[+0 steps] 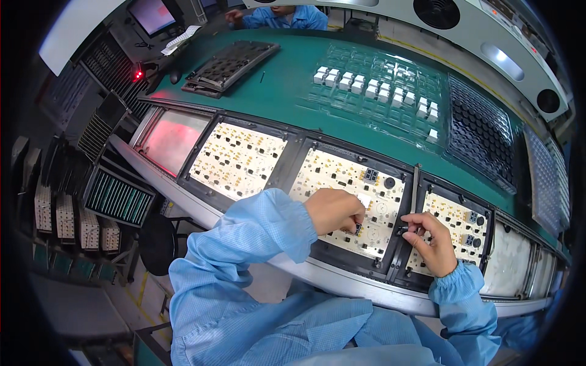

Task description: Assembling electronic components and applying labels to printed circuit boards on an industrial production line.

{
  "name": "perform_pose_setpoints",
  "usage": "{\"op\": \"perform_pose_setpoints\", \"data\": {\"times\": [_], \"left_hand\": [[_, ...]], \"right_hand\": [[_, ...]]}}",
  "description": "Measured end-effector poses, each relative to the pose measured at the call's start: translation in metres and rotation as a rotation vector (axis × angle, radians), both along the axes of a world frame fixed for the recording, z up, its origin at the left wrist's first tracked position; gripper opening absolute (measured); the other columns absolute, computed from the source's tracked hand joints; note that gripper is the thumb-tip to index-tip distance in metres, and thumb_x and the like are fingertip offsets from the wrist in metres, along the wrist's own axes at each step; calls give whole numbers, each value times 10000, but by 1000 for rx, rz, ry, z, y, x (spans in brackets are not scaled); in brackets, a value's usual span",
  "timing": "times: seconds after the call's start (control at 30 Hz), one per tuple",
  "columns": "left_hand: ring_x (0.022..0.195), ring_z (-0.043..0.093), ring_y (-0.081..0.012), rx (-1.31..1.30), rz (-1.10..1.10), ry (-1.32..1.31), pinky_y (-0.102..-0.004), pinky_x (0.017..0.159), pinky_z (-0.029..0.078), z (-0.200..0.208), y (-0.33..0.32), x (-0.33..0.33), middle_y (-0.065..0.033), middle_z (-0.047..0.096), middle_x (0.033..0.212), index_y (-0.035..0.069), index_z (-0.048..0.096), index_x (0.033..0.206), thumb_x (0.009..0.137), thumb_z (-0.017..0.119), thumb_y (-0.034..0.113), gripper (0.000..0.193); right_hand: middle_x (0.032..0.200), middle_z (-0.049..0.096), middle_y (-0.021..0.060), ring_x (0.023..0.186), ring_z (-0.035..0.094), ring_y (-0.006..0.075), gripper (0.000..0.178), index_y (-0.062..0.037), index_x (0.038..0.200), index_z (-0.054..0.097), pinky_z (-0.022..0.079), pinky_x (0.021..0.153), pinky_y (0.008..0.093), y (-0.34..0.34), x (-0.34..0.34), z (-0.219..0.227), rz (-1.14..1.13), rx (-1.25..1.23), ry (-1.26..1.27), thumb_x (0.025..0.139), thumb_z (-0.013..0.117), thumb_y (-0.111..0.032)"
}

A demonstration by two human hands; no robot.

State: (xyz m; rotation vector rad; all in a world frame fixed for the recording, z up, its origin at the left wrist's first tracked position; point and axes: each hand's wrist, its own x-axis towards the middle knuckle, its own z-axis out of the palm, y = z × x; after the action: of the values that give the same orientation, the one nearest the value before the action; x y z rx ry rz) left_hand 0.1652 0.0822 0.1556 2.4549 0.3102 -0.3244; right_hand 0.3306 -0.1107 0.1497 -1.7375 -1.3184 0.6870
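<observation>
My left hand [332,210] reaches over the middle cream circuit board [314,177], fingertips closed on a small dark square component [355,229] at the board's surface. A white block [364,200] shows just beyond its knuckles. Higher on this board are a dark square component [370,175] and a round black component [389,182]. My right hand [432,243] is over the bar between the middle and right boards, thumb and forefinger pinching a small black part [403,230] whose kind is unclear. Beneath that hand lies the right circuit board [448,210].
Another framed board [238,158] sits at left along the metal rail [360,288]. Beyond, on the green table [274,79], are clear trays [366,119] with white blocks, a black tray [479,131] and a dark fixture [229,67]. A person [287,17] sits opposite.
</observation>
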Motion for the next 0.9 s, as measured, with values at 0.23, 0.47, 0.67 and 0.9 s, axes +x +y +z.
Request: {"op": "perform_pose_setpoints", "data": {"times": [0.23, 0.47, 0.67, 0.9], "left_hand": [[826, 610, -269, -63, -11, -68, -354, 716, 463, -7, -2, 1, -73, 636, 839, 85, 644, 862, 769, 642, 213, 159], [839, 613, -270, 99, -105, -324, -356, 709, 483, -16, 8, -3, -95, 639, 886, 68, 640, 932, 792, 613, 183, 183], [697, 601, -209, 73, 93, -699, -288, 631, 478, 8, 49, -40, -97, 615, 784, 24, 587, 960, 858, 558, 111, 137], [552, 503, -159, 144, 290, -502, -289, 519, 419, 6, 57, -52, -62, 513, 624, 51, 518, 852, 896, 535, 180, 137]], "right_hand": [[813, 529, 42, 737, 484, 124, 269, -6, 1029, 591, 406, 688, 239, 10, -1, 3, 3, -38, 23, 762, 631, 1], [826, 529, 3, 753, 453, 87, 267, -8, 1032, 584, 395, 696, 227, 31, 2, 14, -29, -42, -25, 772, 644, -30], [860, 564, 22, 767, 499, 101, 274, -21, 1032, 606, 408, 695, 224, 53, -7, 32, -17, -17, -160, 764, 666, -20], [933, 612, 84, 804, 566, 209, 303, -39, 1024, 621, 465, 725, 293, 63, -5, 30, 135, -98, -557, 727, 680, -30]]}}
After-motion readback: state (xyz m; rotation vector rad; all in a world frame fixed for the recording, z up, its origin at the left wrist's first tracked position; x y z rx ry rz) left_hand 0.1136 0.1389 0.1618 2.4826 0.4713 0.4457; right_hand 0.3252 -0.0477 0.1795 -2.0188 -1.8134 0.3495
